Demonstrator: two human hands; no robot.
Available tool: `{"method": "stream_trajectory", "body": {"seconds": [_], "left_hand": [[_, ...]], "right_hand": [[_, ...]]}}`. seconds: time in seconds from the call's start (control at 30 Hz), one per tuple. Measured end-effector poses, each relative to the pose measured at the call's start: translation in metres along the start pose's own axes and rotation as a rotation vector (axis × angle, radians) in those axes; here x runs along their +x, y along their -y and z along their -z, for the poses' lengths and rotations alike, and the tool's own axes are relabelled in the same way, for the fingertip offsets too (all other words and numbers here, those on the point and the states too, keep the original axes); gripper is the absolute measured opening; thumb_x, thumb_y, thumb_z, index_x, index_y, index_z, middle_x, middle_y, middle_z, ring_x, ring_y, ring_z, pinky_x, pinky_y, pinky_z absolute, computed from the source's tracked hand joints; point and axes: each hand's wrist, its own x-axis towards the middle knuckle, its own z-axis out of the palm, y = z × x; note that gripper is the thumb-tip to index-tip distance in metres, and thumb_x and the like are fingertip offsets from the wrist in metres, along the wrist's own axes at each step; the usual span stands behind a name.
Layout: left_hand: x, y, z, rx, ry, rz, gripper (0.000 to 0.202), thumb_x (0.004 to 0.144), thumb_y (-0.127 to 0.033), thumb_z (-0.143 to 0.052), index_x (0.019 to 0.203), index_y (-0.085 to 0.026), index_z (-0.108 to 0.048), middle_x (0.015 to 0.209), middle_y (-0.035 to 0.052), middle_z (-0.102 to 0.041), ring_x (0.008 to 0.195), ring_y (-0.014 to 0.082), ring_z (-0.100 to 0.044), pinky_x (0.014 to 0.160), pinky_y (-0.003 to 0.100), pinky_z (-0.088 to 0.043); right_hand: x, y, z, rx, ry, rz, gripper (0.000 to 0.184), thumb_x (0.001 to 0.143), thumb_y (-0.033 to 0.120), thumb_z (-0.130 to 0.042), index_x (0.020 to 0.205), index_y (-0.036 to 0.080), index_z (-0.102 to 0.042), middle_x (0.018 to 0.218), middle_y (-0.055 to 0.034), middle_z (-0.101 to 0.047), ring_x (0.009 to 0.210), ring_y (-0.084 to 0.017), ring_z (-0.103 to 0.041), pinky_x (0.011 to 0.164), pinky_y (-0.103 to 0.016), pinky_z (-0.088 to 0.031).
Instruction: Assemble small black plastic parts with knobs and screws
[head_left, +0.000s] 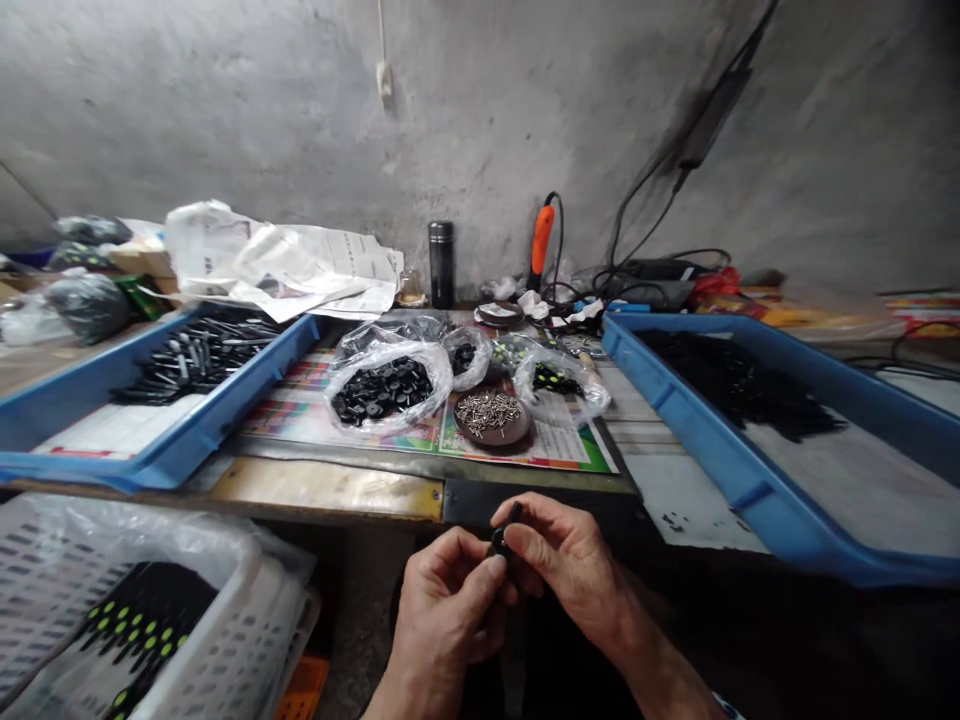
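Observation:
Just in front of the table edge, my left hand and my right hand meet, both closed on a small black part with a round end. Thumbs and fingertips pinch it from either side and hide much of it. Beyond them on the table sits a round brown dish heaped with small metal pins or screws. To its left an open plastic bag holds black disc-shaped pieces. Another bag at its right contains black and yellow-green pieces.
Blue trays with black parts stand at left and right. A white basket with black and green pieces is at lower left. At the back are a black flask, an orange-handled tool, crumpled paper and cables.

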Motion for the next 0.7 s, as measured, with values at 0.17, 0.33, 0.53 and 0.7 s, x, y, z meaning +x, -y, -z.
{"method": "stream_trajectory", "body": {"seconds": [0.17,0.33,0.53,0.7], "left_hand": [[-0.001,0.001,-0.001,0.004,0.005,-0.014,0.048,0.065,-0.05,-0.089,0.068,-0.013,-0.058,0.058,0.0018,-0.066,0.036,0.0027,-0.042,0.034,0.013,-0.028],[-0.002,0.006,0.001,0.034,-0.016,-0.017,0.046,0.067,-0.049,-0.088,0.07,-0.014,-0.059,0.06,0.0023,-0.067,0.036,0.003,-0.041,0.033,0.014,-0.025],[-0.002,-0.001,0.001,0.047,0.034,-0.002,0.046,0.068,-0.05,-0.087,0.069,-0.014,-0.059,0.056,0.0009,-0.064,0.036,0.0034,-0.041,0.035,0.014,-0.027],[-0.006,-0.001,-0.001,0.058,0.111,0.068,0.046,0.069,-0.052,-0.085,0.072,-0.014,-0.06,0.054,0.0013,-0.063,0.034,0.0036,-0.04,0.034,0.014,-0.025]], "right_hand": [[-0.001,0.008,-0.002,-0.088,0.03,-0.055,0.022,0.087,0.036,-0.065,0.089,0.015,-0.059,0.06,0.0026,-0.057,0.051,-0.009,-0.05,0.046,-0.015,-0.039],[-0.002,0.007,-0.002,-0.129,0.04,-0.078,0.021,0.086,0.035,-0.064,0.089,0.014,-0.058,0.059,0.0021,-0.057,0.05,-0.01,-0.05,0.045,-0.015,-0.04],[-0.001,0.004,0.007,-0.065,0.062,0.009,0.042,0.092,0.054,-0.066,0.096,0.013,-0.063,0.059,0.0027,-0.053,0.048,-0.008,-0.046,0.045,-0.015,-0.036],[0.003,-0.001,0.013,0.054,0.134,0.005,0.059,0.086,0.07,-0.065,0.08,0.012,-0.063,0.056,0.0013,-0.05,0.041,-0.007,-0.042,0.037,-0.015,-0.028]]}}
